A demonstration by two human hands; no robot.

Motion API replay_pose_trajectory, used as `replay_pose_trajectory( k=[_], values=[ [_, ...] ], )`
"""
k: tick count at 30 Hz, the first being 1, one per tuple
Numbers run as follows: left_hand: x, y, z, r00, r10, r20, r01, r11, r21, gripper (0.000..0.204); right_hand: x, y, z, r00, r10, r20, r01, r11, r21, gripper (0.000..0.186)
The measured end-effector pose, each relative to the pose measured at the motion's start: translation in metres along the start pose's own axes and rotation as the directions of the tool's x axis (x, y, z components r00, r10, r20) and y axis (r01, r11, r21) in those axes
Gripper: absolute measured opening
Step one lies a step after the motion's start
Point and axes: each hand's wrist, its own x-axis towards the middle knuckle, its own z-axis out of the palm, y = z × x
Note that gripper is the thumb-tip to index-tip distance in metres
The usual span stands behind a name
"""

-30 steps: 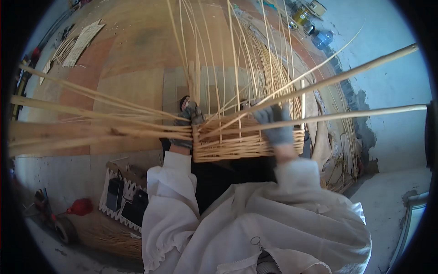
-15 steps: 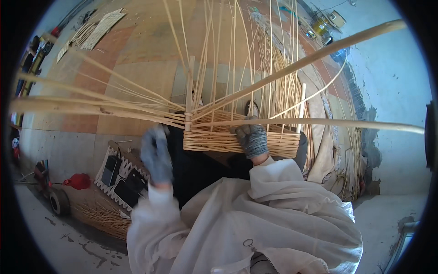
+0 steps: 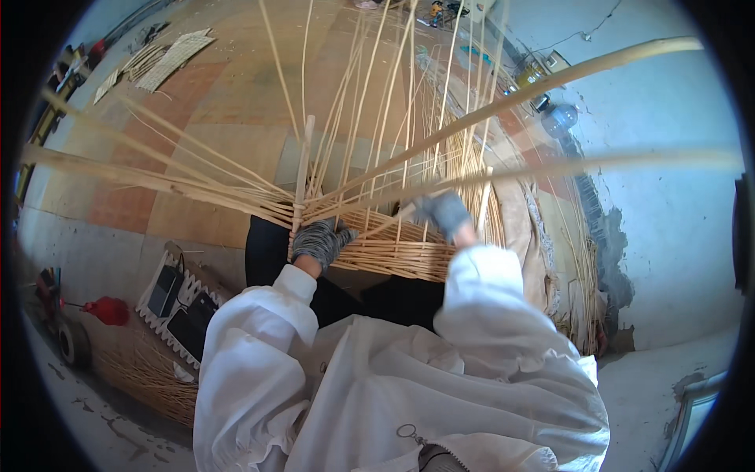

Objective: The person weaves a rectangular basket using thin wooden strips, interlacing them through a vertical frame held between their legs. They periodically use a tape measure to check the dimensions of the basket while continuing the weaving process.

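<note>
A half-woven wicker basket (image 3: 401,258) lies across my lap, with low walls of tightly packed rods. Tall thin stakes (image 3: 383,118) rise from it, and a thicker post (image 3: 303,169) stands at its left corner. My left hand (image 3: 321,242), in a grey knit glove, is closed round the near wall beside that post. Over the right part of the wall, my gloved right hand (image 3: 444,214) is smeared by motion. It grips a wicker rod (image 3: 385,226) that slants down left toward the weave. Long thick rods (image 3: 550,82) stick out sideways from the left corner.
Loose wicker rods (image 3: 145,377) lie on the floor at lower left, near a white rack with black devices (image 3: 191,324) and a red object (image 3: 108,311). A long rod bundle lies to the right by the wall (image 3: 676,259). Woven panels (image 3: 173,61) rest at far left.
My left hand has come from beside the basket onto its left end. My right hand has left the wall, moved up and right, and now has a rod. The basket has shifted left.
</note>
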Motion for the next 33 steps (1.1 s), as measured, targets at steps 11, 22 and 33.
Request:
replay_pose_trajectory(
  k=[11,22,33],
  values=[
    [0.033,-0.015,-0.009,0.958,0.276,-0.079,-0.233,0.909,0.345,0.045,-0.012,0.028,0.035,0.754,-0.280,-0.594,0.568,0.732,0.375,0.016],
    [0.049,0.081,0.005,0.976,0.168,0.141,-0.209,0.906,0.368,0.052,-0.045,0.127,-0.054,0.873,-0.421,-0.246,0.488,0.738,0.466,0.013],
    [0.049,0.114,0.042,0.976,0.039,0.212,-0.121,0.913,0.390,0.048,0.034,0.021,-0.070,0.874,-0.389,-0.291,0.392,0.919,-0.053,0.045]
  ],
)
